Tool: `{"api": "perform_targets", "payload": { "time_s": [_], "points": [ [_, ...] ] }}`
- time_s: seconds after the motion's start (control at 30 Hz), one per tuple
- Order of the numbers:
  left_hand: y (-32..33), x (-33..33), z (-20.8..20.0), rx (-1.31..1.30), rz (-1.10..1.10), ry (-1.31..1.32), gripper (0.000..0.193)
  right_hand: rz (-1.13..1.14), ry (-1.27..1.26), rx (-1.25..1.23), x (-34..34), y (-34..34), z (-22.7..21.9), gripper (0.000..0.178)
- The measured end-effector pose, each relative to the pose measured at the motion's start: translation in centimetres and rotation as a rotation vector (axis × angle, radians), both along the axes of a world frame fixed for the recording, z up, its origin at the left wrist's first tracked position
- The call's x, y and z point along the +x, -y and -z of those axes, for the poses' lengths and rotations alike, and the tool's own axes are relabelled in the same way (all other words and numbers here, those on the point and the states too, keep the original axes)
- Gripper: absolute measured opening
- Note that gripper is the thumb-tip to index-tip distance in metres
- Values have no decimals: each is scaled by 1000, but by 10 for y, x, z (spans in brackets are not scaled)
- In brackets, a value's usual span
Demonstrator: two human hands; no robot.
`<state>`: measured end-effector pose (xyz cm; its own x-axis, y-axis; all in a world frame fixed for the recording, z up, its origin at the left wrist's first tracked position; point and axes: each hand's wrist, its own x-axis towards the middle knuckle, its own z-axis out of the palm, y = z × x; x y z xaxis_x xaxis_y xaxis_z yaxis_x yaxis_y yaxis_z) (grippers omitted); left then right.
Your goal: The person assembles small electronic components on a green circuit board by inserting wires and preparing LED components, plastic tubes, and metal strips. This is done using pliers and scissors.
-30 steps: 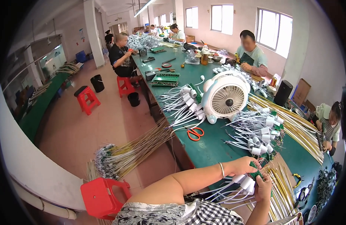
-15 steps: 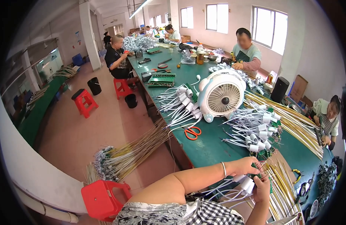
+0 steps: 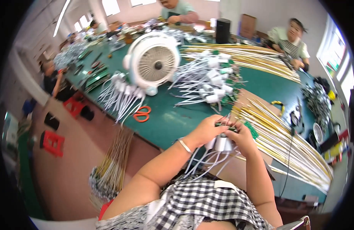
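My left hand (image 3: 208, 130) and my right hand (image 3: 242, 137) meet just above the near edge of the green table (image 3: 165, 119). Together they grip a small bunch of white plug-ended cables (image 3: 222, 144) with a small green circuit board (image 3: 223, 125) at the fingertips. The white wires hang down from my hands toward my checked shirt. A bracelet sits on my left wrist. Right of my hands lies a long bundle of yellow wires (image 3: 284, 142).
A white table fan (image 3: 154, 63) stands mid-table, orange scissors (image 3: 141, 114) in front of it, piles of white cables (image 3: 207, 82) beside it. Other people work at the far and right sides. Red stools (image 3: 52, 142) and a wire bundle (image 3: 111, 168) are on the floor at left.
The view has swung to the right and closer to the table. My hands stay together on the cables and now sit nearer the middle of the picture.
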<state>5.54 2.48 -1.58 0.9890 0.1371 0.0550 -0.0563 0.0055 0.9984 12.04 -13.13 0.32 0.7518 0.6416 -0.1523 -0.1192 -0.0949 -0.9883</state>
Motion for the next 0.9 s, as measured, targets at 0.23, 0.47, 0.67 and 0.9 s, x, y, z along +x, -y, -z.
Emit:
{"api": "perform_targets", "payload": {
  "time_s": [0.23, 0.47, 0.67, 0.9],
  "points": [
    [14, -1, -9, -369, 139, -60, 26, -58, 259, -202, 1, 4, 10, 21],
    [-6, -5, 1, 80, 125, -92, 36, 41, 400, -186, -8, -14, 30, 22],
    [-33, -3, -11, -290, 301, -93, 42, -175, 123, -12, -7, -27, 3, 24],
    [-47, 34, -73, 623, -27, 155, 27, 32, 322, 130, 31, -77, -3, 26]
  ]
}}
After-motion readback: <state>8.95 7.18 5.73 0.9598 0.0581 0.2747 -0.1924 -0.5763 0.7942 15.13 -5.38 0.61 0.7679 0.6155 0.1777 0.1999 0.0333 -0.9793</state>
